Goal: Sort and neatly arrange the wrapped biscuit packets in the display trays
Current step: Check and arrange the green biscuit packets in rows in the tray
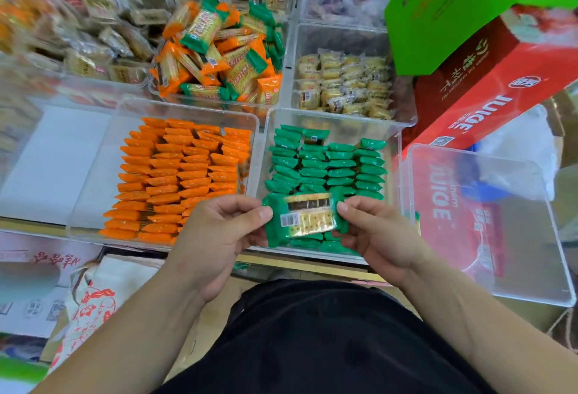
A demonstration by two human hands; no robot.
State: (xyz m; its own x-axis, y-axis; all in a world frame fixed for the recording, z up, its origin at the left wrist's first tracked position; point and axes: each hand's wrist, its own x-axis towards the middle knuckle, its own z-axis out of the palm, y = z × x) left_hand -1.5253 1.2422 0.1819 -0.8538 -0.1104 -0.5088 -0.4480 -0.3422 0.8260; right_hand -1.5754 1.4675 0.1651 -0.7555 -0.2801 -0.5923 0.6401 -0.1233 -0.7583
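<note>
We hold one green biscuit packet flat between both hands, over the near edge of the clear right-hand tray. Its printed face is up, with a barcode toward its left end. Our left hand pinches the packet's left end, thumb on top and fingers curled beneath. Our right hand pinches the right end the same way, so both grips are narrow and closed on the wrapper. Below and beyond the packet, the green packets stand on edge in neat rows in that tray. Just left of it, a second clear tray carries the orange packets, also set on edge in tight rows toward its right side. Farther off, a loose mixed heap of orange and green packets lies jumbled in another tray. To the right of that heap sits a tray of pale yellow packets, and to the far left are brown-wrapped packets, blurred. At the near right a further clear bin stands beside the green tray, and the lettering of a red juice carton shows through it. A bright green carton overlaps the red one at the far right. Our black clothing fills the near foreground, and a white bag with red print lies at the near left.
</note>
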